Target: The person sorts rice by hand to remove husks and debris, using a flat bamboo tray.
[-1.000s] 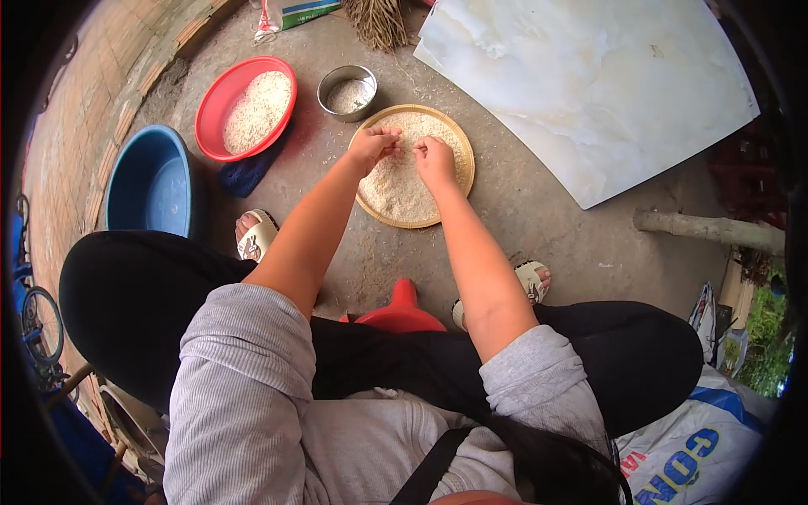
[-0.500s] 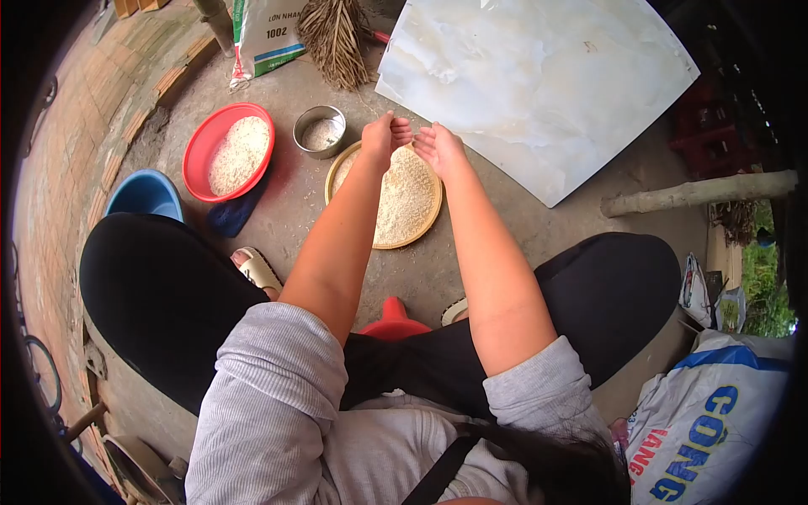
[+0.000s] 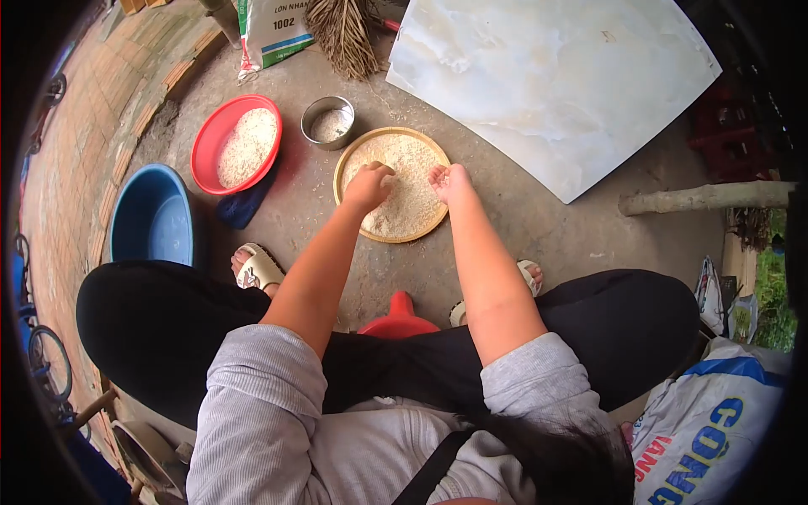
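A round woven tray of pale grain rests on the floor in front of me. Over its left part is my left hand, fingers curled toward the grain; what they hold, if anything, is hidden. My right hand is at the tray's right side, palm partly turned up and fingers apart, with nothing visible in it. Just behind the tray on the left stands a metal bowl with some grain. Farther left, a red basin holds more pale grain.
A blue basin sits at the left near my knee. A large marbled sheet lies at the back right, and a wooden pole juts in from the right. Printed sacks stand lower right; a straw broom is behind.
Both hands have come nearer and lower over the tray and moved farther apart. My left hand has turned palm down. The camera view has shifted slightly, showing more of the blue basin.
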`<state>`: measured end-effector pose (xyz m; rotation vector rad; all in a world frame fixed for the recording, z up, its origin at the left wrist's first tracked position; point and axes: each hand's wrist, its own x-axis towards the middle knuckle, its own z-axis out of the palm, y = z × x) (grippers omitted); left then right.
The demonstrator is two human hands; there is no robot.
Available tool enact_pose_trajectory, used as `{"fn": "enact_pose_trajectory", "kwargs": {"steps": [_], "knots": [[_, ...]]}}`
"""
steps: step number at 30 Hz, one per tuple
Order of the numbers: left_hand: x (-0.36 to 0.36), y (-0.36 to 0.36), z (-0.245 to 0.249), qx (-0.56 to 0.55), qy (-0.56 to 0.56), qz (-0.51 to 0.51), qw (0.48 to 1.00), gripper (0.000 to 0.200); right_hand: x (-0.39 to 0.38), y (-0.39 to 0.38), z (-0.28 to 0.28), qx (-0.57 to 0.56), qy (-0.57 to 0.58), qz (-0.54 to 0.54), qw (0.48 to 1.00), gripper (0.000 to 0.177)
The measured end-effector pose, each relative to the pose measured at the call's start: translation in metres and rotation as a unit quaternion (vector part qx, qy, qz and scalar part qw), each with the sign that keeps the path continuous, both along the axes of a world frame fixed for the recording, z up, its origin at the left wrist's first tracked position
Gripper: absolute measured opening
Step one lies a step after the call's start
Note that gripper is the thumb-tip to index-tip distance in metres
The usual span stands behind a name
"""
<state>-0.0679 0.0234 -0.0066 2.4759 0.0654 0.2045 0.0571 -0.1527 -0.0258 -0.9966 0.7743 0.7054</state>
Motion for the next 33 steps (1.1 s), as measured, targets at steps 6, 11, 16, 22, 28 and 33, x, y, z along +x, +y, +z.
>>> {"fn": "enact_pose_trajectory", "kwargs": {"steps": [6,11,16,22,28,33], "knots": [[0.01,-0.012,-0.014,-0.118,0.118,0.054,0.985,0.015,-0.031,-0.006,-0.024,-0.037,-0.027,0.07,0.997,0.027],[0.044,-0.017,0.016,-0.426,0.21,0.016,0.88,0.016,-0.044,0.003,-0.002,0.039,-0.033,0.088,0.995,0.027],[0.056,-0.033,0.027,-0.093,0.043,-0.058,0.993,0.019,-0.026,0.013,-0.021,0.061,-0.015,-0.021,0.998,0.024],[0.033,-0.001,-0.021,-0.014,0.01,0.02,1.0,0.017,-0.024,0.01,-0.018,0.025,-0.042,0.065,0.997,0.025],[0.041,-0.028,-0.027,-0.189,0.085,0.174,0.963,0.015,-0.034,0.007,-0.006,-0.008,-0.06,0.069,0.996,0.024],[0.077,-0.024,0.024,-0.427,0.219,0.007,0.877,0.017,-0.029,0.012,-0.011,0.063,-0.034,0.009,0.997,0.027]]}}
